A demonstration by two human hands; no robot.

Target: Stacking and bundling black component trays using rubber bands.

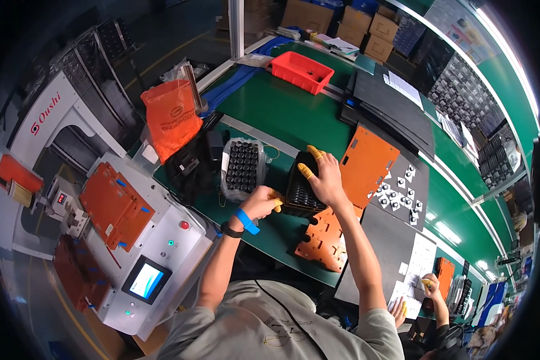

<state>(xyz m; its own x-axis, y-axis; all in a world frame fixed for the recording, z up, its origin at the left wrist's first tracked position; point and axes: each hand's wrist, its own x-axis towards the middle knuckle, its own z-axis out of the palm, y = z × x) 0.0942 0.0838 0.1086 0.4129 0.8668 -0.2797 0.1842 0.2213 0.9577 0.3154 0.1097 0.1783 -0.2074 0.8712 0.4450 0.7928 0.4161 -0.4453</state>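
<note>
Black box point(299, 198) mid-frame: steady it first.
Orange plate point(325, 243) just below right in frame; I'd keep the box off its edge. Left hand point(259, 205) at the box's lower left: fingertips bunched, can't tell if pinching anything. Right hand point(326, 179): thumb and forefinger spread over the box's right side; should brace it, light pressure. Bagged parts tray point(243, 167) left of the box, best not bumped. Red bin point(294, 67) farther, upper centre.
</note>
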